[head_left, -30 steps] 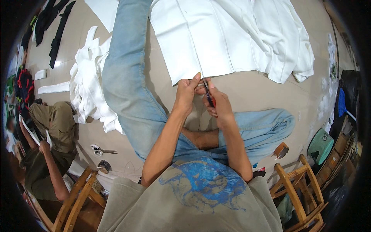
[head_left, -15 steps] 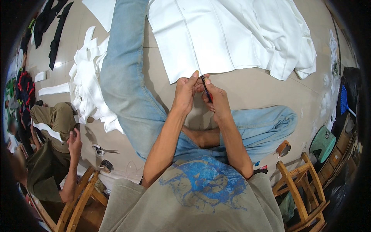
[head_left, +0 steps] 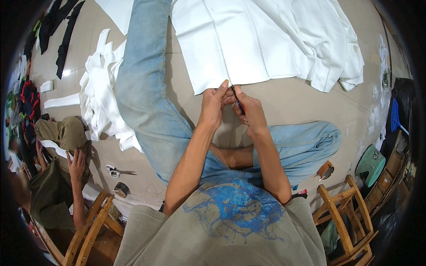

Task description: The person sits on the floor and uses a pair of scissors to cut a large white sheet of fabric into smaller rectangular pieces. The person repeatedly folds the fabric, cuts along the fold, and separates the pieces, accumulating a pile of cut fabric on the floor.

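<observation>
A large sheet of white fabric (head_left: pixel 242 40) with long dark-edged seams lies spread on the floor in front of me. My left hand (head_left: pixel 213 105) is closed on its near edge, at the end of one seam, with thumb and fingers pinched together. Gripped in my right hand (head_left: pixel 252 111) is a small dark cutting tool with a bit of red, which looks like thread snips (head_left: pixel 238 101). Its tip points at the fabric edge beside my left fingertips. My fingers hide much of the tool, and I cannot tell whether its blades are apart.
My jeans-clad legs (head_left: pixel 144 88) flank the work. White strips (head_left: pixel 104 84) are heaped at left, near scissors (head_left: pixel 119 171) and a tape roll (head_left: pixel 121 189). A co-worker (head_left: pixel 57 177) sits far left. Wooden stools (head_left: pixel 346 217) stand on both sides; a green stool (head_left: pixel 371 165) lies right.
My hands stay at the fabric edge; the right one has shifted very slightly. At left, the co-worker's hand has moved inward to the white strip on their lap.
</observation>
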{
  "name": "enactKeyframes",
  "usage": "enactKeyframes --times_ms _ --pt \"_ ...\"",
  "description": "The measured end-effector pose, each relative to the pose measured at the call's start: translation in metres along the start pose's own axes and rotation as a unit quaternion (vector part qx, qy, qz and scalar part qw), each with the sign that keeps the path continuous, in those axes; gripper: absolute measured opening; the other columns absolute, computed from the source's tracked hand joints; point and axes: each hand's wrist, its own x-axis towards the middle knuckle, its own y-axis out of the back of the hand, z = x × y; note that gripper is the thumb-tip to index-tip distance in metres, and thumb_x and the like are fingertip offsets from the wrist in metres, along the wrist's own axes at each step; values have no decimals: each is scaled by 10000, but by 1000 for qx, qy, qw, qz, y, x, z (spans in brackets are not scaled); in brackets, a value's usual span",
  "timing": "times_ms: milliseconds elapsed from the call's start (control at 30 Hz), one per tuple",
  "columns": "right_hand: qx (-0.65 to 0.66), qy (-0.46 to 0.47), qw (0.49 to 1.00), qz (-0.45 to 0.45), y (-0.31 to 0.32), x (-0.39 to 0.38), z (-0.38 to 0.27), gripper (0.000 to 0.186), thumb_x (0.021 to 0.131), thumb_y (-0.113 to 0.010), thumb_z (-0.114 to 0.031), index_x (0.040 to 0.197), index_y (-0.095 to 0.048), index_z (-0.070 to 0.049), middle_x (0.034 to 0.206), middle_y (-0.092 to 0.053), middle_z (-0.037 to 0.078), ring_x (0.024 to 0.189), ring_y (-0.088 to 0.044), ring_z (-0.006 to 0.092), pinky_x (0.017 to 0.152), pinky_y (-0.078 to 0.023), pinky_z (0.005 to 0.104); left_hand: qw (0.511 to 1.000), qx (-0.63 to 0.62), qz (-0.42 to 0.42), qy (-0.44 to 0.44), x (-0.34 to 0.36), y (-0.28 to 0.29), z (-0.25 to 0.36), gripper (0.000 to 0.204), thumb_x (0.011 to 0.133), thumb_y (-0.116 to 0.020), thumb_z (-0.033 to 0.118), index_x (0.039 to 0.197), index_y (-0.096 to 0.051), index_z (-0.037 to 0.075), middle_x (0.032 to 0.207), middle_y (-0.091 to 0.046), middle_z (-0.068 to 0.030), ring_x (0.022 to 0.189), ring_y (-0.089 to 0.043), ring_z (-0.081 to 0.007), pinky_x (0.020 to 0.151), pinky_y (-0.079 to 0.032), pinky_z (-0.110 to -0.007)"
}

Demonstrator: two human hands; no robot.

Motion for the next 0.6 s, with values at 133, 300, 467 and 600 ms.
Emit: enactKeyframes --times_ms 133,300,467,600 --pt "-3 1 1000 -4 1 1 2 462 1016 -637 -511 799 -741 -116 608 -516 -52 498 -379 46 455 -248 239 1000 7 4 0 1 1 -2 319 1060 -648 280 1052 -692 -35 959 -737 -108 802 -674 -118 765 -575 -257" --pt "9 -2 1000 5 -1 1 0 461 1015 -643 -506 796 -744 -113 602 -518 -47 479 -367 46 439 -236 241 1000 12 15 -3 -1 -3 0 335 1060 -647 297 1041 -703 -33 940 -735 -100 786 -659 -108 753 -565 -245" --pt "16 -2 1000 -1 0 2 0 455 1010 -657 -492 771 -728 -113 600 -524 -40 468 -371 48 431 -229 238 1000 17 5 0 -2 -4 2 345 1062 -644 306 1028 -706 -32 937 -740 -105 789 -660 -111 759 -562 -250" --pt "16 6 1000 -3 0 4 2 452 1007 -664 -486 752 -711 -116 595 -523 -38 465 -372 47 428 -225 233 1000 15 10 -1 -1 -2 1 346 1061 -647 308 1024 -704 -31 932 -737 -103 788 -658 -113 758 -561 -252"
